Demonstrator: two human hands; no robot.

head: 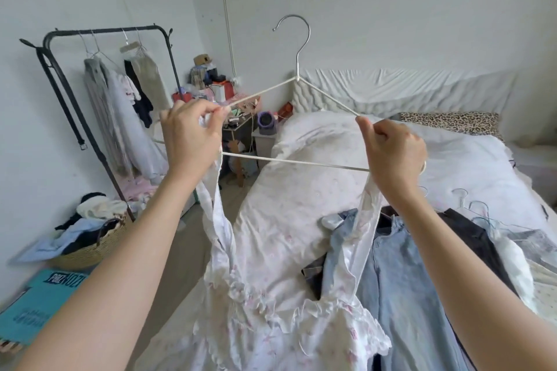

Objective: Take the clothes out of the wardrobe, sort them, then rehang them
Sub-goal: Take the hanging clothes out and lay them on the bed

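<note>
1. Head view: the left hand [188,137] pinches a strap of the white floral strappy dress [271,319] against the white wire hanger with a metal hook [297,78].
2. The right hand [391,150], fingers [366,126] curled, grips the hanger's other shoulder and strap.
3. The dress hangs above the white bed [301,190], beside light blue jeans [401,280].

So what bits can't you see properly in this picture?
Head view only:
- The white dress: its lower part runs off the bottom edge.
- The hanger: both hands, the left hand and the right hand, cover its ends.
- The jeans on the bed: partly under the dress, cut off below.
- The nightstand clutter: too small to name.
- The blue box: its print is too blurred to read.
</note>
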